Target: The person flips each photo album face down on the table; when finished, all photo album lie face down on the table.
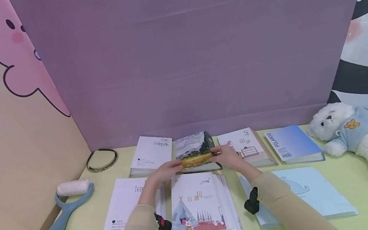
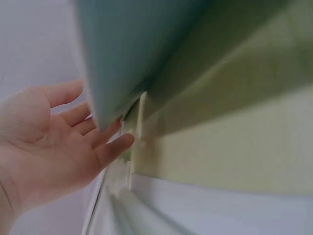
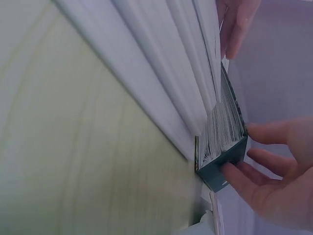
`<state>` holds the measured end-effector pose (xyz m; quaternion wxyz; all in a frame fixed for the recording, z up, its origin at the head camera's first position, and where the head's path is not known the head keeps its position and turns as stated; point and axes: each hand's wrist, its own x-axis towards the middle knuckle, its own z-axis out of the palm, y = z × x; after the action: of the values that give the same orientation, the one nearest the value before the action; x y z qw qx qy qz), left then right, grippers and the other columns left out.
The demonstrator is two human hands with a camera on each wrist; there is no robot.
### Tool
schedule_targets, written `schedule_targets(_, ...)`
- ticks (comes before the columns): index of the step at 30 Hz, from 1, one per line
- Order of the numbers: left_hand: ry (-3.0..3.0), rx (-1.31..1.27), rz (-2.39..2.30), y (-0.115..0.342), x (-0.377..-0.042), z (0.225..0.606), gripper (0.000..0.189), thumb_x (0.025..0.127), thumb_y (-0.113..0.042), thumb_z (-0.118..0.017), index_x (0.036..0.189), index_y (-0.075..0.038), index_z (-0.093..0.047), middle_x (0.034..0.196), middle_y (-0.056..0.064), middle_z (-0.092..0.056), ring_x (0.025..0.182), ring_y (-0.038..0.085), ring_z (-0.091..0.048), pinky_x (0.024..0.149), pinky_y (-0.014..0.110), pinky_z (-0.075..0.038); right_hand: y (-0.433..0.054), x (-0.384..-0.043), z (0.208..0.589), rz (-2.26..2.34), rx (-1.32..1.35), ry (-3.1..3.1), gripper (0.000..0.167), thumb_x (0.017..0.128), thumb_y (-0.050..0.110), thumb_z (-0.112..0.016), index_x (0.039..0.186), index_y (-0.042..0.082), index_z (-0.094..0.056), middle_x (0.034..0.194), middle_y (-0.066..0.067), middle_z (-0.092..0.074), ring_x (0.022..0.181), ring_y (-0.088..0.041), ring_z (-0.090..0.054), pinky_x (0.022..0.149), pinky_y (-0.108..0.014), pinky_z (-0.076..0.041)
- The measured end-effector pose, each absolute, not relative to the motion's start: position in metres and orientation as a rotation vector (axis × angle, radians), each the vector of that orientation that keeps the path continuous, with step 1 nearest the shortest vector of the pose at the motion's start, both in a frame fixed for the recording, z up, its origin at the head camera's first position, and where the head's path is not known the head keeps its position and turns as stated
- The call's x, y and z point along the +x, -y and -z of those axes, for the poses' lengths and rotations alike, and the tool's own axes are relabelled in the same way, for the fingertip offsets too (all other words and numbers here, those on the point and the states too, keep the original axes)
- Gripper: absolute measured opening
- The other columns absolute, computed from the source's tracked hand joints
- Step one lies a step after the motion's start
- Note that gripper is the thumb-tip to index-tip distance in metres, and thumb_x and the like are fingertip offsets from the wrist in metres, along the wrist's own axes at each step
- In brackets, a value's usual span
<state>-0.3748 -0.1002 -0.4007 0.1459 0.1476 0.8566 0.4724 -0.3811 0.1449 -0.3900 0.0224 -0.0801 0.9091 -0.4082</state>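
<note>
Landscape-painted album [image 1: 191, 146] lies in the back row on the tabletop [image 1: 78, 228], between a white book [image 1: 150, 154] on its left and an illustrated white book [image 1: 245, 147] on its right. Both hands are at its sides. The left hand [image 1: 164, 173] reaches the near left corner with its fingers loosely extended and a little spread; in the left wrist view a blurred teal panel covers part of them, so how firmly they press cannot be told. The right hand [image 1: 228, 157] grips the right side, with 1 digit at the cover's edge and other fingertips against the dark green spine. Whether the album is fully down or slightly raised is unclear.

In the front row, 1 white book with dark lettering [image 1: 115, 209] is partly behind the left forearm, 1 book with a tent drawing [image 1: 194, 207] sits in the middle, and 1 light blue book [image 1: 315, 190] is partly hidden by the right sleeve [image 1: 292, 203]. At the back right is 1 blue book marked POLAROID [image 1: 296, 144], just beside a white plush bear [image 1: 361, 137] in a blue top. To the left are a lint roller [image 1: 64, 214] and a dark headband [image 1: 99, 169].
</note>
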Motion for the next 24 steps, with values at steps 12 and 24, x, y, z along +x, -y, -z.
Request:
schedule_targets(12, -2.442, 0.431, -1.551, 0.117, -0.377, 0.379, 0.047, 0.102, -0.022, -0.037, 0.142, 0.002, -0.034, 0.140, 0.024, -0.043, 0.129, 0.037, -0.043, 0.106, 0.048, -0.038, -0.135, -0.382, 0.372, 1.464, -0.369, -2.911, 0.034, 0.090, 0.014, -0.061, 0.121, -0.001, -0.060, 0.119, -0.018, -0.063, 0.111, -0.032, -0.059, 0.091, -0.042, -0.050)
schedule_targets(24, -2.616, 0.359, -1.704, 0.153, -0.370, 0.365, 0.042, 0.100, -0.018, -0.042, 0.137, 0.002, -0.043, 0.134, 0.022, -0.052, 0.124, 0.035, -0.050, 0.104, 0.046, -0.040, -0.113, -0.387, 0.366, 1.529, -0.549, -2.898, 0.029, 0.090, 0.013, -0.063, 0.116, 0.001, -0.063, 0.112, -0.017, -0.066, 0.104, -0.030, -0.062, 0.084, -0.038, -0.053)
